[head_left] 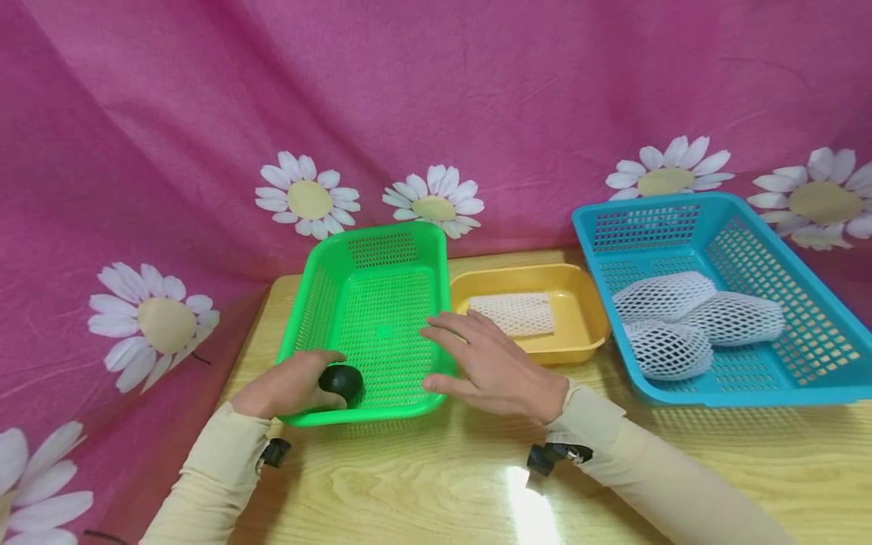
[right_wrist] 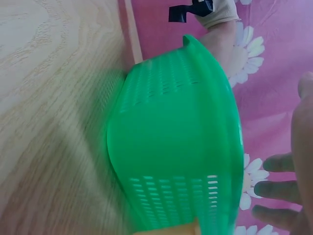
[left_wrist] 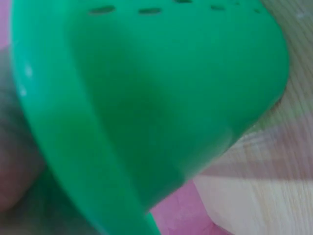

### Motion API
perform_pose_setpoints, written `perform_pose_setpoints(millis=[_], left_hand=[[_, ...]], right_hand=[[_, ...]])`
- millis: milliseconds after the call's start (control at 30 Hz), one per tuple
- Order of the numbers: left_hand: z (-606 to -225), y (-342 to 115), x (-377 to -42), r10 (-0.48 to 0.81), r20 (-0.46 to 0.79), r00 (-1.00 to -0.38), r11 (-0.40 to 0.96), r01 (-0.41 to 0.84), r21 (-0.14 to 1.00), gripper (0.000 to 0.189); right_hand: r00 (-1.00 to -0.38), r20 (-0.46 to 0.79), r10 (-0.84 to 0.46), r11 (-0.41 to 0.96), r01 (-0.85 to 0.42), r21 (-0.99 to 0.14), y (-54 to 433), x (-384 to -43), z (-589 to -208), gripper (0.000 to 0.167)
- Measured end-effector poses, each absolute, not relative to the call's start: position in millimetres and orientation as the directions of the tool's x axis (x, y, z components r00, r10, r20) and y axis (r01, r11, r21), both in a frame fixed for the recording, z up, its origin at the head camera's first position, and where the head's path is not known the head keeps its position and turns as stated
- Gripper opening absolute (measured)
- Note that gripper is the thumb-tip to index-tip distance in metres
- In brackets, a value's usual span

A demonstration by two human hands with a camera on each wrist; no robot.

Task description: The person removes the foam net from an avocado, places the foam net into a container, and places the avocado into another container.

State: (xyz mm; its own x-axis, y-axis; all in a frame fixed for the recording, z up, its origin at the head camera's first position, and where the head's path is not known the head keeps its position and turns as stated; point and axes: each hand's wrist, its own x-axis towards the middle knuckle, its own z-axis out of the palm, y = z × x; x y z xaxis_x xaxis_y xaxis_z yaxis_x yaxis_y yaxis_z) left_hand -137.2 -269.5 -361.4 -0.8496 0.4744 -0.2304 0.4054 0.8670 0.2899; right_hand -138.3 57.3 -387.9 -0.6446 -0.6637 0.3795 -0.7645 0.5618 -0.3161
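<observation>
My left hand (head_left: 293,384) reaches over the near left corner of the green basket (head_left: 436,393) and grips a smooth, dark, rounded object (head_left: 343,384). Its fingers and thumb curve round the object, whose far side shows. What kind it is, I cannot tell. In the left wrist view the basket's green wall (left_wrist: 161,88) hides most of that hand. My right hand (head_left: 496,369) hovers by the basket's right rim, fingers spread and holding nothing. A white foam net sleeve (head_left: 518,314) lies flat in the yellow tray (head_left: 579,348), just beyond the right hand.
At the right, a large blue basket (head_left: 770,397) contains several bulging white foam nets (head_left: 668,352) with things inside. The wooden table (head_left: 409,484) runs along the front. A pink cloth (head_left: 436,91) with daisies hangs behind and at the left.
</observation>
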Motion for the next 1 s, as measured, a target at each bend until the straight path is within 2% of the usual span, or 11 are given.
perform_pose_setpoints(millis=[100,433,700,1000], left_hand=[[-357,-269,-137,0.469,-0.234,-0.851,0.870,0.400,0.289,0.070],[-340,-267,-135,0.490,-0.197,-0.849,0.858,0.430,0.281,0.062],[-331,-257,-132,0.520,-0.049,-0.853,0.825,0.486,0.289,0.048],[-331,-242,-130,0.535,0.086,-0.841,0.785,0.532,0.317,0.038]], right_hand=[[-0.645,0.380,-0.663,0.568,-0.764,-0.306,63,-138,-385,0.087],[-0.658,0.390,-0.644,0.584,-0.752,-0.305,84,-136,-372,0.077],[-0.713,0.364,-0.600,0.645,-0.700,-0.307,103,-131,-358,0.071],[-0.748,0.373,-0.549,0.701,-0.656,-0.281,128,-127,-345,0.065]])
